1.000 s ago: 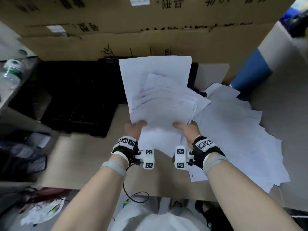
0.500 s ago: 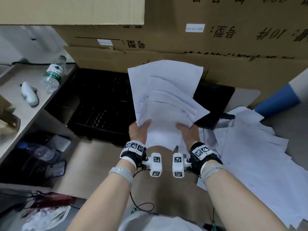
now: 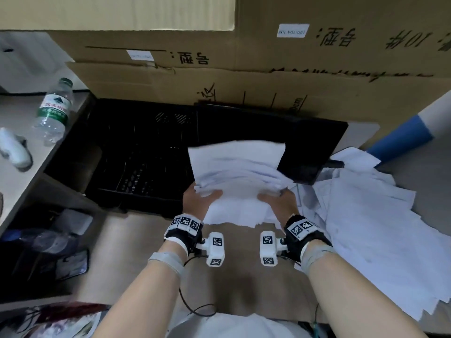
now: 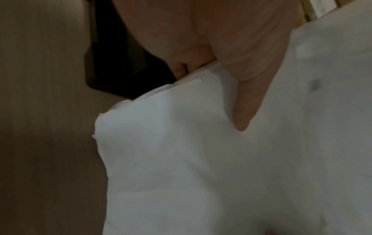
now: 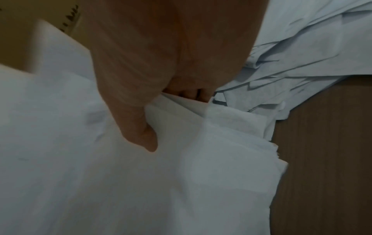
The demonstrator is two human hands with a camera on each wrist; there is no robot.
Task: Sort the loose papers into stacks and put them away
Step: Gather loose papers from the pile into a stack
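Note:
A loose bundle of white papers (image 3: 238,172) is held between both hands above the near edge of the black crate (image 3: 136,162). My left hand (image 3: 197,198) pinches its left edge, thumb on top and fingers underneath. My right hand (image 3: 278,200) pinches its right edge the same way. The left wrist view shows the left thumb (image 4: 244,101) pressed on the sheets (image 4: 201,159). In the right wrist view, the right thumb (image 5: 136,124) lies on the bundle (image 5: 120,182). A spread heap of loose papers (image 3: 366,228) lies on the desk to the right.
A black slotted crate and a black tray (image 3: 307,147) stand at the back against cardboard boxes (image 3: 244,69). A water bottle (image 3: 55,111) and a white object (image 3: 14,150) lie on the left shelf. The brown desk (image 3: 136,252) runs under my wrists.
The bundle has tipped from upright to nearly flat and come down toward the black crate. Both hands have kept their hold on it.

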